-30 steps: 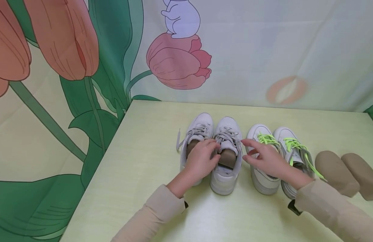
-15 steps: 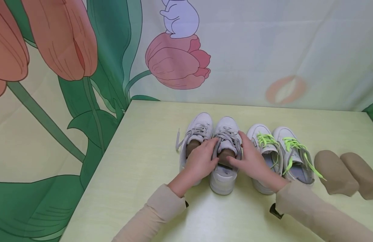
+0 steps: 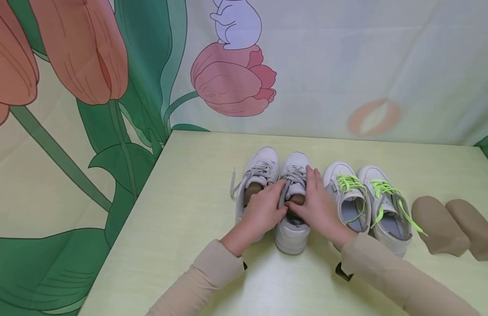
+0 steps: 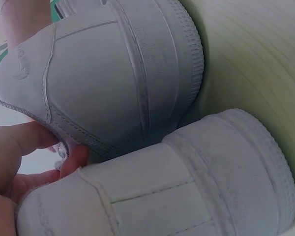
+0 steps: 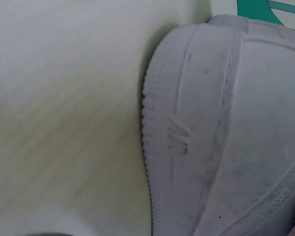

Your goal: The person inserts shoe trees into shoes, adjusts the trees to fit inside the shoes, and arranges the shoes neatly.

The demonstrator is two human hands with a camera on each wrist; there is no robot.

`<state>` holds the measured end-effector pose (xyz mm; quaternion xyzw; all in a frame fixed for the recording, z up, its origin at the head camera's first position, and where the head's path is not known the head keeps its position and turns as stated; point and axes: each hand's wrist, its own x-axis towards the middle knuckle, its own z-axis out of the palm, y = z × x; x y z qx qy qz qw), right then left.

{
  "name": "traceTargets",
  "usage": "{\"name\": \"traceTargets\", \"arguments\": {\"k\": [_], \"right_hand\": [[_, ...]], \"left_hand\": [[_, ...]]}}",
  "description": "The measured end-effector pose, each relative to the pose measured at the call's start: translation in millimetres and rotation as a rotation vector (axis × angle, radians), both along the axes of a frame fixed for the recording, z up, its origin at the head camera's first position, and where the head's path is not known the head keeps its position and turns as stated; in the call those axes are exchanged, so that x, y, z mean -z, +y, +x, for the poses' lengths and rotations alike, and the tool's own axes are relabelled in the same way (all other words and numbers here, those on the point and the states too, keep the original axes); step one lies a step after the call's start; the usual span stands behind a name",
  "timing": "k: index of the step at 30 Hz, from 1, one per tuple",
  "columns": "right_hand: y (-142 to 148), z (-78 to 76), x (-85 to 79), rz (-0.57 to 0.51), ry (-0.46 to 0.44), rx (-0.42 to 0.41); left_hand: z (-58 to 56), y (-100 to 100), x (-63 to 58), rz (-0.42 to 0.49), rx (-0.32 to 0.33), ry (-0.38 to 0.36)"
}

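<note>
One smooth, ribbed-soled white shoe [image 3: 292, 240]

Pale yellow-green bench [image 3: 180, 219] sits against a printed backdrop [image 3: 319, 74] showing orange tulips [image 3: 83, 50], green leaves [image 3: 145, 35] and a white cartoon animal [image 3: 240, 24] on a pink tulip [image 3: 228, 83]; lime-laced sneakers [image 3: 388, 204] stand at right, with two brown inserts [image 3: 437, 224] lying just beside them.

Grey-laced shoes [image 3: 293, 173] have free table [image 3: 180, 210] leftward, another pair [image 3: 376, 197] close rightward.
</note>
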<state>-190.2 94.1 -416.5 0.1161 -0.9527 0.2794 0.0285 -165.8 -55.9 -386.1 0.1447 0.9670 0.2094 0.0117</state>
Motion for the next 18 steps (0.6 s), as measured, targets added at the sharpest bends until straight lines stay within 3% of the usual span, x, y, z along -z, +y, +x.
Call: {"name": "traceTargets", "arguments": {"k": [18], "right_hand": [[-9.3,-3.1,-1.9,0.156,0.029,0.032]], "left_hand": [[-0.4,2.0,0.3,0.008,-0.006,0.001]]}}
